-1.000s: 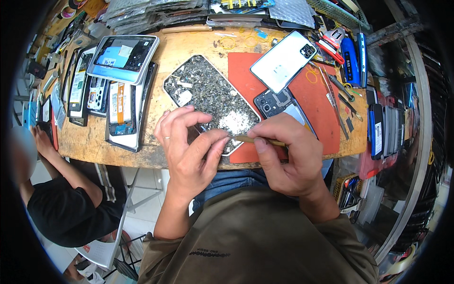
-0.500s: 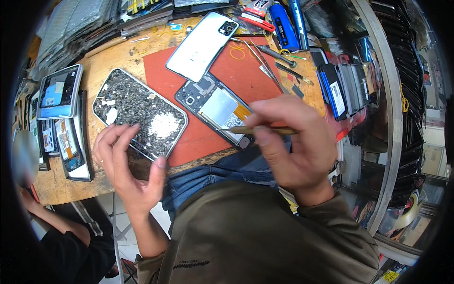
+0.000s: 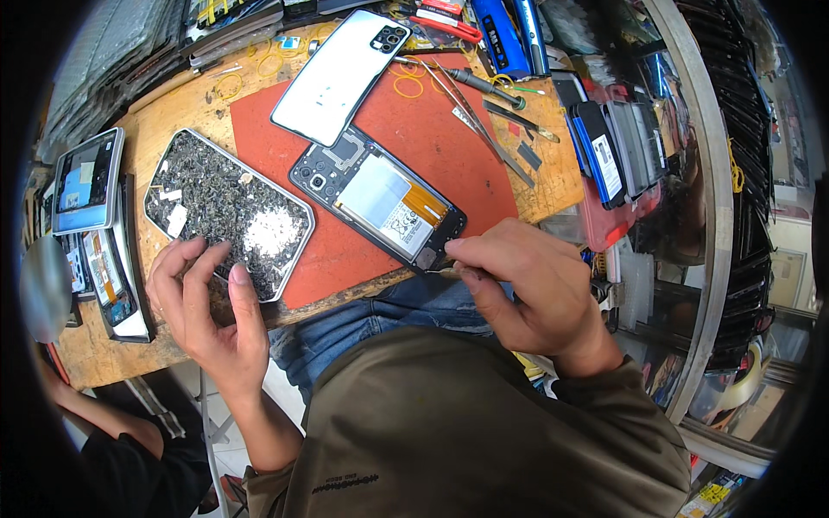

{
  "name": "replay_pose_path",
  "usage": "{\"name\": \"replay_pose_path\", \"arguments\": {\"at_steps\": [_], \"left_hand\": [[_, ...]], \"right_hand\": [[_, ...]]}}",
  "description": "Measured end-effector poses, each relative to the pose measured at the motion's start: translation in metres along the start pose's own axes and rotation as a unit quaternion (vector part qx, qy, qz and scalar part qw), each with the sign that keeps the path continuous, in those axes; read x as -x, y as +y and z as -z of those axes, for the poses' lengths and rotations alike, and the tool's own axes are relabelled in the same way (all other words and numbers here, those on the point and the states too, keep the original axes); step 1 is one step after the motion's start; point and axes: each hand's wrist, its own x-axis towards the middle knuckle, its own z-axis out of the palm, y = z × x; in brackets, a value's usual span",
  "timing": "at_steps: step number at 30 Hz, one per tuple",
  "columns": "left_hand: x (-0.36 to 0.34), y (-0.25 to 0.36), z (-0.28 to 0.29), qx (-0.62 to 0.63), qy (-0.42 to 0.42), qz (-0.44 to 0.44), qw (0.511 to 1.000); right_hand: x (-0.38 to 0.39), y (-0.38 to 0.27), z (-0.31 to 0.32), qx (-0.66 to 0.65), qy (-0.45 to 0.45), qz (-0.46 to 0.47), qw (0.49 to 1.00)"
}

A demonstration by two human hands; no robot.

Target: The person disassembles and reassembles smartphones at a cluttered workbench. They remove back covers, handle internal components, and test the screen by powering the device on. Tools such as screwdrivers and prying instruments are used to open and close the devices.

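My right hand (image 3: 540, 289) is closed on a slim pointed tool (image 3: 443, 272), its thin tip at the lower end of the opened phone (image 3: 380, 207). That phone lies tilted on a red mat, with its battery, orange flex cable and camera module bare. My left hand (image 3: 216, 306), fingers curled and apart, rests at the near edge of an angular tray (image 3: 304, 237) full of tiny dark screws. I see nothing held in it. A loose white phone back cover (image 3: 332, 78) overlaps the opened phone's upper end.
Tweezers (image 3: 466, 108) and a screwdriver (image 3: 475, 84) lie on the red mat (image 3: 432, 138). Phones and parts stand stacked at the left (image 3: 91, 181), with phone cases (image 3: 604, 155) at right. A metal-framed cabinet (image 3: 712, 216) borders the right side. Another person's arm (image 3: 108, 410) is at lower left.
My right hand has lowered toward the phone's bottom edge, the tool's tip moving there from the battery's side. My left hand has shifted slightly along the tray. The whole view has moved a little.
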Motion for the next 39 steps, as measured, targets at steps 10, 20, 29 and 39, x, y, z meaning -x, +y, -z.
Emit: {"name": "replay_pose_path", "arguments": {"at_steps": [10, 20, 29, 39], "left_hand": [[0.003, 0.059, -0.027, 0.168, -0.101, -0.168, 0.966], [0.014, 0.075, -0.068, 0.149, -0.051, -0.168, 0.973], [0.017, 0.075, -0.069, 0.148, -0.042, -0.159, 0.975], [0.018, 0.075, -0.07, 0.139, -0.047, -0.16, 0.976]], "right_hand": [[-0.004, -0.009, 0.006, 0.057, -0.076, 0.024, 0.995], [-0.018, -0.015, 0.014, 0.158, -0.117, 0.054, 0.979], [-0.014, -0.02, 0.02, 0.17, -0.121, 0.019, 0.978], [-0.013, -0.02, 0.025, 0.19, -0.164, 0.034, 0.967]]}}
